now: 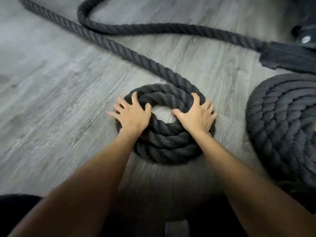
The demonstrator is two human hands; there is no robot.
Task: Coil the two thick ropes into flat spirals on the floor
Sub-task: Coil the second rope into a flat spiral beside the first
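A small flat coil (166, 142) of thick black rope lies on the grey wood floor in front of me, with a bare hole at its middle. My left hand (133, 115) presses flat on the coil's left side, fingers spread. My right hand (196, 115) presses on its right side, fingers spread too. The loose rope (106, 42) runs from the coil's far right edge up and left across the floor, then loops back to the right. A larger, tightly wound spiral of rope (287, 124) lies at the right edge.
A black sleeve on the rope (287, 57) and a dark anchor fitting (304, 35) sit at the upper right. Grey plank floor (51, 100) stretches to the left. My dark-clothed knees (17, 211) are at the bottom edge.
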